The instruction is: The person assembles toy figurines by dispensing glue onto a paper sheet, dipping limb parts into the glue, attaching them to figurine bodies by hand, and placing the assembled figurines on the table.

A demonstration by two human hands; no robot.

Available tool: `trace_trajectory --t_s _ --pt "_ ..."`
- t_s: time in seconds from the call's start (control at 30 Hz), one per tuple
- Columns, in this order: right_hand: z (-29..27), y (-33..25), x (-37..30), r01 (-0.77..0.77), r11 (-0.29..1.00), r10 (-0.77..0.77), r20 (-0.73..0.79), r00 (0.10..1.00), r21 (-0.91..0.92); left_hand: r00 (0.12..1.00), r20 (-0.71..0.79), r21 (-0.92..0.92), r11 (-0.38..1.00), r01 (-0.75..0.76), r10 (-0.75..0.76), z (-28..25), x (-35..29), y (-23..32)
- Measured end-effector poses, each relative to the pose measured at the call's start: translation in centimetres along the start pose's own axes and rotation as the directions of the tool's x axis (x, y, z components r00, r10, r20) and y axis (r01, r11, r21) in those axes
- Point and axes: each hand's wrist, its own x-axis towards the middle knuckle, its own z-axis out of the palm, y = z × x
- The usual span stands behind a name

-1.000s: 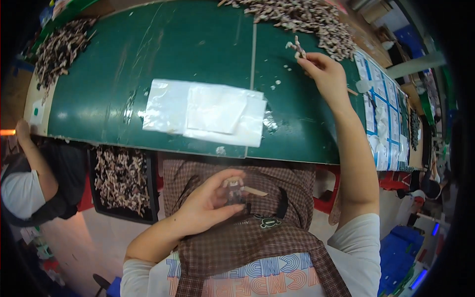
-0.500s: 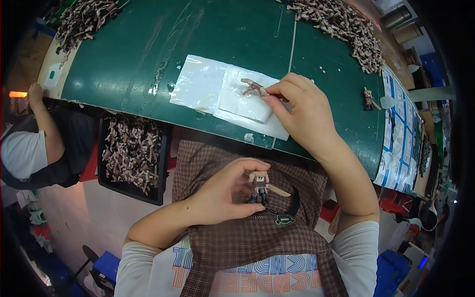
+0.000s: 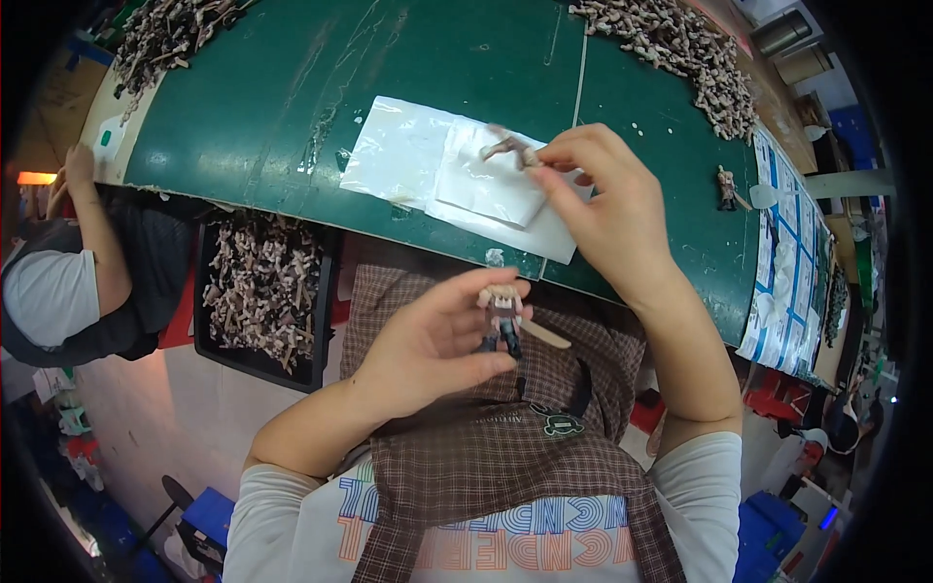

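Note:
My left hand [image 3: 423,340] is curled in front of the apron, with a small toy figurine [image 3: 503,313] between thumb and fingers. That figurine is upright, with pale hair, a brown torso and dark legs; a tan blade-like piece [image 3: 546,335] juts out beside it. Over the table, my right hand [image 3: 612,199] pinches another small figurine [image 3: 513,148] by one end. This second one is brown and beige, tilted sideways and slightly blurred. Beneath it a white square pad [image 3: 486,189] lies on a clear-and-white plastic sheet [image 3: 394,155].
Figurine piles lie at the table's far left [image 3: 170,39] and far right [image 3: 671,49]. One figurine [image 3: 726,189] stands at the right beside blue-and-white sheets [image 3: 782,243]. A black crate [image 3: 316,355] of figurines sits left, below the green table's edge [image 3: 272,219], near another person's arm [image 3: 105,233].
My left hand has risen toward the table edge with its figurine, which has turned slightly. My right hand has shifted a little up and right, its figurine moving along.

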Motion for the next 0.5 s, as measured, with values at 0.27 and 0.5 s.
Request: trace_trajectory --t_s 0.27,0.5 --pt "-2.8 -1.0 -4.5 0.145 0.925 -0.126 -0.076 0.989 0.35 0.994 -0.089 0.079 0.995 -0.057 0.064 0.9 0.4 1.0" --pt "-3.5 -1.9 -8.3 0.37 0.894 -0.373 -0.042 0.927 0.252 0.996 -0.046 0.111 0.991 -0.072 0.077 2.4 0.8 0.5"
